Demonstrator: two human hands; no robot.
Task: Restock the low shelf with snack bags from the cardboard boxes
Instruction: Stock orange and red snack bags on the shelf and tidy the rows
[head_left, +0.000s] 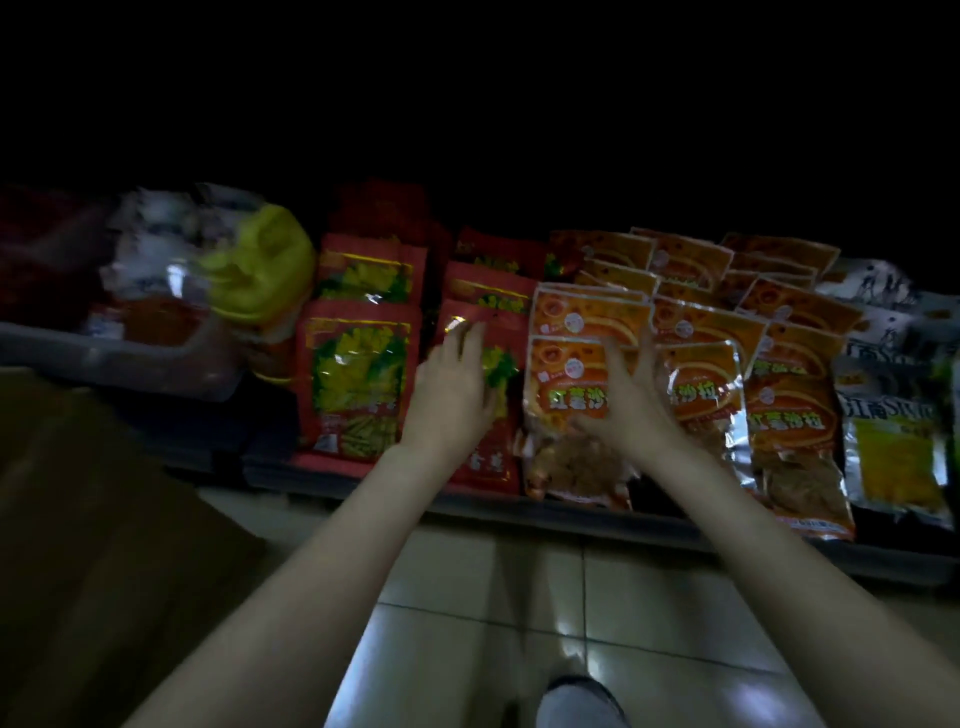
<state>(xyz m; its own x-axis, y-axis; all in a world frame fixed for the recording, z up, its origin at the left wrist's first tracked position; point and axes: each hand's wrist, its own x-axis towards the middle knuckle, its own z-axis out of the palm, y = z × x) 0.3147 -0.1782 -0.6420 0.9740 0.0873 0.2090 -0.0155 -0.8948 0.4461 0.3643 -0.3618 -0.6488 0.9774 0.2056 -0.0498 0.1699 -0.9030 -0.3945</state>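
Left hand lies flat, fingers extended, on a red snack bag on the low shelf. Right hand rests on the adjacent orange snack bag (grasp indeterminate: motion blur). Cardboard box sits left.

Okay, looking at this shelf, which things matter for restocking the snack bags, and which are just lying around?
Part of the job:
left hand on a red snack bag
right hand on an orange snack bag
low shelf
cardboard box

Just lying about:
yellow cloth
shoe
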